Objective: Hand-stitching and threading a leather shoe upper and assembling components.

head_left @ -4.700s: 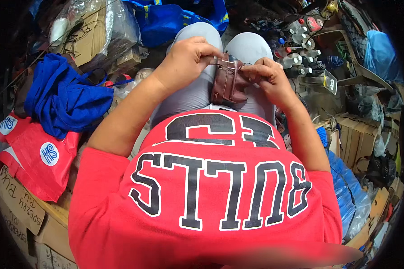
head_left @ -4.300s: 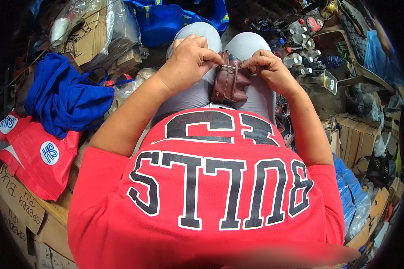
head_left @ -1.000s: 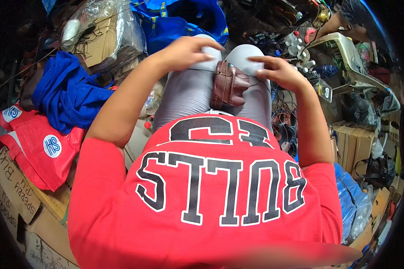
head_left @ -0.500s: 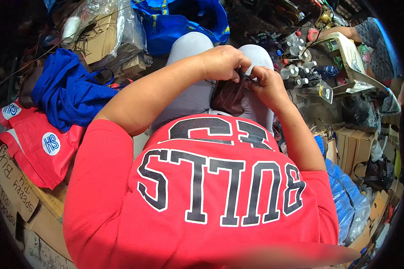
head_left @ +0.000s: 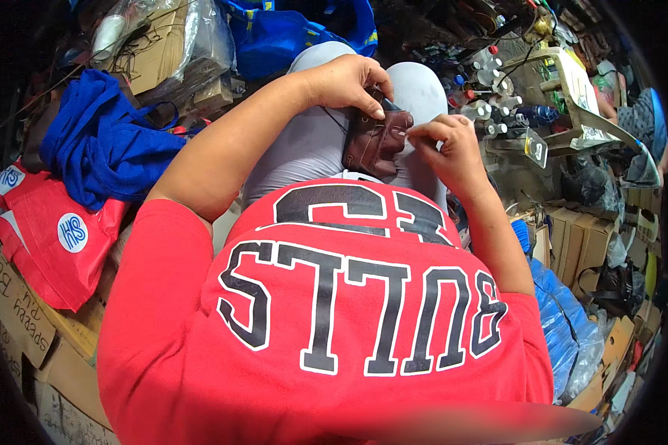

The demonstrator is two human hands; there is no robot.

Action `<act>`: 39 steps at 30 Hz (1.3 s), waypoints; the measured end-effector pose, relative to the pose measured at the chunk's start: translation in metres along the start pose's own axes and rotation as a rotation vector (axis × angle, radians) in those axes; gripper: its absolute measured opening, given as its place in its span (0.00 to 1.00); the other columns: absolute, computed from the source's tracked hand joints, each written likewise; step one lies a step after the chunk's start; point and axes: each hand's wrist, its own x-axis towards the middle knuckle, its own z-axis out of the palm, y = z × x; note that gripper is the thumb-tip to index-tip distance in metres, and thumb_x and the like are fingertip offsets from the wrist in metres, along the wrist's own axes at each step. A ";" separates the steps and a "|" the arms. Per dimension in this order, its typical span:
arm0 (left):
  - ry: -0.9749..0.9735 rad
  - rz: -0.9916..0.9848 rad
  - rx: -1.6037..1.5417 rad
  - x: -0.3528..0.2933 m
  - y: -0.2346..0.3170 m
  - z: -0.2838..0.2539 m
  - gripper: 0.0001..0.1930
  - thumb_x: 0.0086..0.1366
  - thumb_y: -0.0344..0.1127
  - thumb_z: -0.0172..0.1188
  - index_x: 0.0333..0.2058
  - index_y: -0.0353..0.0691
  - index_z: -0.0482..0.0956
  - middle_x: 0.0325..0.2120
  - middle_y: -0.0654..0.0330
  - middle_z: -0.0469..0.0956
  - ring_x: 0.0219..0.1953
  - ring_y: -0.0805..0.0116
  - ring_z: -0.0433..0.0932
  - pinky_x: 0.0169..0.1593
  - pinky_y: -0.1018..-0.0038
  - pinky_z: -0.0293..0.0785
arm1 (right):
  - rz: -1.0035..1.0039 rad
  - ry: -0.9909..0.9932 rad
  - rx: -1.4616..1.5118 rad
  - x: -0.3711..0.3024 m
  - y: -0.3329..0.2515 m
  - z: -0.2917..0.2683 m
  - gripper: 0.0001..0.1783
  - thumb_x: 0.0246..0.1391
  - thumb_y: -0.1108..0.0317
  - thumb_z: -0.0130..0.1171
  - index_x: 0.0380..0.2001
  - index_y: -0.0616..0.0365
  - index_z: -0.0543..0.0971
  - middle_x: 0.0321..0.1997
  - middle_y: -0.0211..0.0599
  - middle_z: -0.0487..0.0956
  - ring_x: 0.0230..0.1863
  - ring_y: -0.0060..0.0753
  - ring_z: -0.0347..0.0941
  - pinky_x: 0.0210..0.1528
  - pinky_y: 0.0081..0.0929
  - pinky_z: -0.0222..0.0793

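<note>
I take clock positions from the centre of the view, which I follow remotely through the head camera. At 1 o'clock, a brown leather piece (head_left: 367,142) with visible seams lies in the lap, against grey trousers (head_left: 293,159). The left hand (head_left: 343,81), at 12 o'clock, grasps the leather's upper end between thumb and fingers. The right hand (head_left: 453,152), at 2 o'clock, has its thumb and forefinger drawn close together at the leather's 3 o'clock edge; whether they pinch a thread or the leather itself, I cannot tell. The two hands are apart.

Surroundings: I note a blue cloth (head_left: 104,144) at 10 o'clock, partly over a red bag (head_left: 56,267) at 9 o'clock. A large blue bag (head_left: 263,41) sits just short of 12 o'clock. Plastic bottles (head_left: 491,77) cluster at 2 o'clock, cardboard boxes (head_left: 575,241) stand at 3 o'clock, and blue plastic sheeting (head_left: 560,315) lies at 4 o'clock.
</note>
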 end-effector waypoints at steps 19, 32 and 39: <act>0.008 0.058 0.027 -0.003 0.000 -0.003 0.17 0.46 0.34 0.72 0.36 0.39 0.82 0.30 0.63 0.72 0.36 0.71 0.71 0.42 0.75 0.67 | -0.040 -0.055 -0.071 0.021 -0.006 -0.011 0.09 0.41 0.74 0.64 0.30 0.52 0.84 0.26 0.36 0.77 0.31 0.36 0.76 0.34 0.27 0.69; 0.020 0.066 0.033 -0.005 -0.002 0.000 0.17 0.45 0.30 0.72 0.36 0.38 0.81 0.28 0.64 0.73 0.34 0.71 0.71 0.39 0.76 0.68 | -0.041 -0.213 0.397 0.040 0.024 0.014 0.12 0.41 0.84 0.60 0.30 0.58 0.82 0.29 0.33 0.78 0.31 0.28 0.75 0.37 0.23 0.71; 0.091 0.132 0.139 -0.005 -0.001 0.004 0.17 0.44 0.30 0.72 0.36 0.39 0.80 0.28 0.63 0.73 0.34 0.69 0.72 0.39 0.76 0.68 | -0.368 0.019 -0.054 0.041 0.015 0.001 0.08 0.41 0.80 0.63 0.28 0.56 0.81 0.29 0.35 0.76 0.31 0.35 0.76 0.36 0.26 0.71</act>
